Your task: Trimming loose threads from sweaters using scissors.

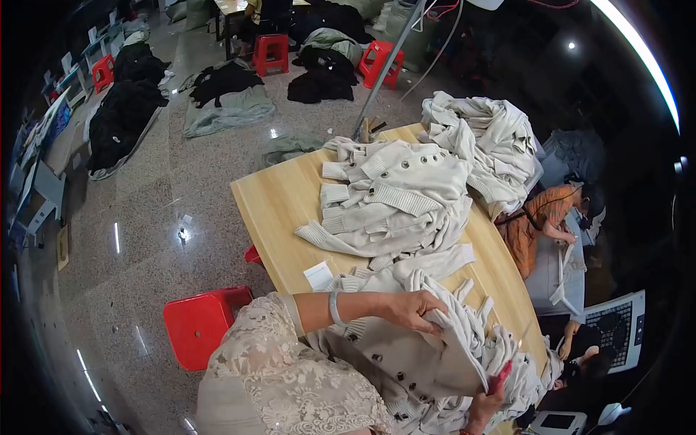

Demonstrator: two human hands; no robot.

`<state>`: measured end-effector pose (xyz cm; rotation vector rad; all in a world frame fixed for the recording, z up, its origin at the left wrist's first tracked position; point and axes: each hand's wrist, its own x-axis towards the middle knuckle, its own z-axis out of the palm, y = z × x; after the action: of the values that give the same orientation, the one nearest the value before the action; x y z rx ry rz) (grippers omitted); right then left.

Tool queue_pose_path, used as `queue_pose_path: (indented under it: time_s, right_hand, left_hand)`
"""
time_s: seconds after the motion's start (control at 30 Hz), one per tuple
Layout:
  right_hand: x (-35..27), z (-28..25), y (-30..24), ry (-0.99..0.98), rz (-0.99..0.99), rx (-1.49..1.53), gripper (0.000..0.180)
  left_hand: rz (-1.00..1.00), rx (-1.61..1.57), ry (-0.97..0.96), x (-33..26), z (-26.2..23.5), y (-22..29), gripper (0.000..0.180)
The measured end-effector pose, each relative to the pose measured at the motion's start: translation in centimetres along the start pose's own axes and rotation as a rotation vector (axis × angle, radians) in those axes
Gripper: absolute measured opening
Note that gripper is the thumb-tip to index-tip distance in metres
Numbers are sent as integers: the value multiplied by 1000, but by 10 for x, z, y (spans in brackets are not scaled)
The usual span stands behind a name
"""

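A cream knitted cardigan [442, 355] with dark buttons lies bunched in front of me on the wooden table. My left hand [419, 312], with a pale bangle on its wrist, is closed on a gathered fold of it and lifts that part up. Lower down, my right hand [490, 403] is closed round a small red thing [499, 377] beside the cardigan's edge. Its kind cannot be made out, as the fingers hide much of it. Folds of cloth cover part of this hand too.
Stacked cream cardigans [413, 181] lie farther up the table [272, 192], with another heap [493, 138] beyond. A white paper [317, 276] rests near the left edge. A red stool [196, 330] stands at left. Co-workers sit at right; one wears orange [554, 210]. Dark garment piles [127, 130] lie on the floor.
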<state>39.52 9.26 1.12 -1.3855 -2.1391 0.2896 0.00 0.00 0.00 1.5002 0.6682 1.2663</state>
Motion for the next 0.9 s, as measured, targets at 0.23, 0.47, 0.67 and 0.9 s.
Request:
queue_pose_path:
  time_s: [0.23,0.47,0.67,0.9]
  right_hand:
    - [-29,-75,-35,-90,349,-65,68]
    - [-69,-144,-36,-181,212,179,70]
    - [-94,-115,21,-357,464,-131,13]
    - [-40,-21,102,-350,462,-629,34]
  left_hand:
    - [87,-241,-196,-18,-10,71,16]
    - [-211,-175,-159,-90,-35,82,18]
    - [-483,-86,-10,-101,-56,-22,24]
    - [-723,645,311,-102,-77,-119,42]
